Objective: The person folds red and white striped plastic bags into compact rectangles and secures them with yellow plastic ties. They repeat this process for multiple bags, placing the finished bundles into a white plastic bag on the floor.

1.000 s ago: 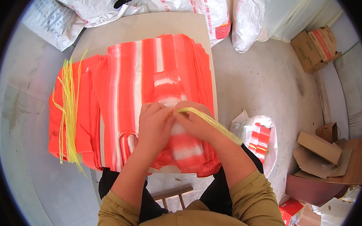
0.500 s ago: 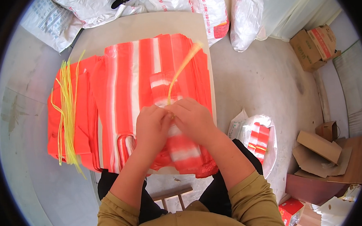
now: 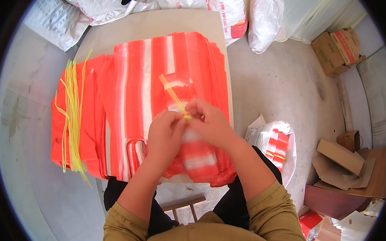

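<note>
My left hand point(image 3: 165, 134) and my right hand point(image 3: 210, 123) meet over a rolled bundle of red-and-white striped plastic bags point(image 3: 194, 152). Both pinch a yellow plastic tie string point(image 3: 173, 94) at the bundle's top, and its free end sticks up and away from me. The bundle lies on a flat stack of red-and-white striped bags point(image 3: 152, 79) spread over a beige table point(image 3: 154, 25). A bunch of loose yellow strings point(image 3: 72, 121) lies on the orange bags at the left.
White sacks point(image 3: 222, 7) lean behind the table. On the floor to my right lie a clear bag holding tied bundles point(image 3: 278, 144) and brown cardboard boxes point(image 3: 338, 47), with flattened cardboard point(image 3: 341, 161) nearer. A small wooden stool point(image 3: 181, 207) shows between my knees.
The string's free end swung from my right side up over the stack, then leftward. My hands shifted slightly up the bundle and closed together on the tie.
</note>
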### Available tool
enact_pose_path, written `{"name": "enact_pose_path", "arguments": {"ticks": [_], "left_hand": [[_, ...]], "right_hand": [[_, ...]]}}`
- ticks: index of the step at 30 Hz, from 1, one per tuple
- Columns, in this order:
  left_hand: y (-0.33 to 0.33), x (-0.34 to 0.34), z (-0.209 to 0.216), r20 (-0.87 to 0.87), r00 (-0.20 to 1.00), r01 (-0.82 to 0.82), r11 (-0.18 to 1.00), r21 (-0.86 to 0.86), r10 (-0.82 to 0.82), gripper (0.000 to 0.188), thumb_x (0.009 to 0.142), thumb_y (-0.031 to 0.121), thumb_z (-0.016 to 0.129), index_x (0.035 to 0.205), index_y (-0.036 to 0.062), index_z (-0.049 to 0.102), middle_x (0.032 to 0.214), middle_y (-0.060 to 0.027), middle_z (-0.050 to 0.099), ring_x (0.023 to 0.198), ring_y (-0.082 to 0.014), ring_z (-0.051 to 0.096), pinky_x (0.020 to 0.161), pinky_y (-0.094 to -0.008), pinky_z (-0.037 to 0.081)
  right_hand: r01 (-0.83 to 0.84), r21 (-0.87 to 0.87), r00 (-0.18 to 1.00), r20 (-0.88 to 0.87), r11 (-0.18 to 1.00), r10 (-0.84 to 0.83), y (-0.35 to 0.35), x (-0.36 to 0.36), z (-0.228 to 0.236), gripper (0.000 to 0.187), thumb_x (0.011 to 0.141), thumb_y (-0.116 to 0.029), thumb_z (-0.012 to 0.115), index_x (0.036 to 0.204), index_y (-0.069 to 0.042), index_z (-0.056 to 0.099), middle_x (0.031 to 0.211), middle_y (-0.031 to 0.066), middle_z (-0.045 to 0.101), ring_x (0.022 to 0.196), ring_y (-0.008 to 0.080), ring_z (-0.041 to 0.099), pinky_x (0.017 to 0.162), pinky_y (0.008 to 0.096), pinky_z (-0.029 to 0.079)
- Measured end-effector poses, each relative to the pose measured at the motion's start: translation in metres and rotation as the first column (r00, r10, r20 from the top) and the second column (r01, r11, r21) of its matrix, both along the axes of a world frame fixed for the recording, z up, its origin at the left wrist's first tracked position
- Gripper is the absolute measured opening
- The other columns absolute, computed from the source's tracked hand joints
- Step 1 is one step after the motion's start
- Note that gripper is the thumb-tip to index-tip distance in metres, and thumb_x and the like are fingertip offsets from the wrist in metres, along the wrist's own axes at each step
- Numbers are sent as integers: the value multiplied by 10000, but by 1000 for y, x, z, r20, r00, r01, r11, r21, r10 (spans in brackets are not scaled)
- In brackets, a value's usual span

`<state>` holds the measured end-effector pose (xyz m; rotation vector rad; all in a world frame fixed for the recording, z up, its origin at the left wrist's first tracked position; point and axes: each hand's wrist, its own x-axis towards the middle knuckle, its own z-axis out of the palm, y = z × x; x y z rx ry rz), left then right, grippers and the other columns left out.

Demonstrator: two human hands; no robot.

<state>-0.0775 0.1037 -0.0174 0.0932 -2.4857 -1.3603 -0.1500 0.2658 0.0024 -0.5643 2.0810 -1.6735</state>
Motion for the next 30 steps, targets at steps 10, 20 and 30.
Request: {"name": "enact_pose_path", "arguments": {"ticks": [10, 20, 30], "left_hand": [[-3, -5, -8, 128, 992, -17, 974, 227, -12, 100, 952, 83, 691, 965, -15, 706, 916, -140, 676, 875, -306, 679, 776, -398, 530], [-6, -4, -5, 75, 997, -1, 1000, -12, 2, 61, 1002, 52, 690, 1002, -3, 663, 884, -89, 675, 805, -182, 659, 734, -308, 534], [-12, -7, 2, -68, 983, -185, 877, -444, 173, 177, 935, 62, 725, 1087, 17, 648, 1029, -137, 617, 859, -301, 656, 753, -379, 556]], "right_hand": [[-85, 106, 996, 4, 991, 85, 7, -7, 5, 240, 913, -104, 711, 1111, -10, 613, 904, 72, 651, 818, 166, 614, 749, 321, 519], [79, -12, 996, 43, 997, -78, 8, -1, 4, 296, 819, 58, 629, 1095, -37, 575, 949, 74, 546, 740, 152, 532, 717, 326, 503], [-9, 165, 1000, 5, 986, 9, 29, -2, -5, 219, 895, -17, 629, 1102, -20, 558, 999, 103, 594, 828, 175, 591, 765, 327, 516]]}}
